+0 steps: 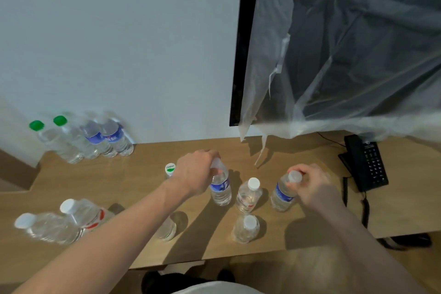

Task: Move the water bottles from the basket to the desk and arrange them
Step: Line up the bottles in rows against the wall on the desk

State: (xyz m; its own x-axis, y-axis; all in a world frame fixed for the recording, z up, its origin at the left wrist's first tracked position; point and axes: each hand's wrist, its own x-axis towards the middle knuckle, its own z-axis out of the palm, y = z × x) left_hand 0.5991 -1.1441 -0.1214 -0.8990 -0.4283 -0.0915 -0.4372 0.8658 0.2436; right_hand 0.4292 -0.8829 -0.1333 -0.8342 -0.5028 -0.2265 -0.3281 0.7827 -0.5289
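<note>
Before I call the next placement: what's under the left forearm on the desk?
A clear bottle stands under the left forearm; only its lower body shows, its cap and neck covered. Beyond the wrist a bottle with a green-and-white cap peeks out, body mostly hidden. Desk underneath.

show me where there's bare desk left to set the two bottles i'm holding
Widest bare patch: the desk strip between the back-left bottle row and the hanging plastic sheet. Another lies between the right hand and the phone. Crowded: the centre, where the left hand and the loose bottles stand close, and the front-left pair.
</note>
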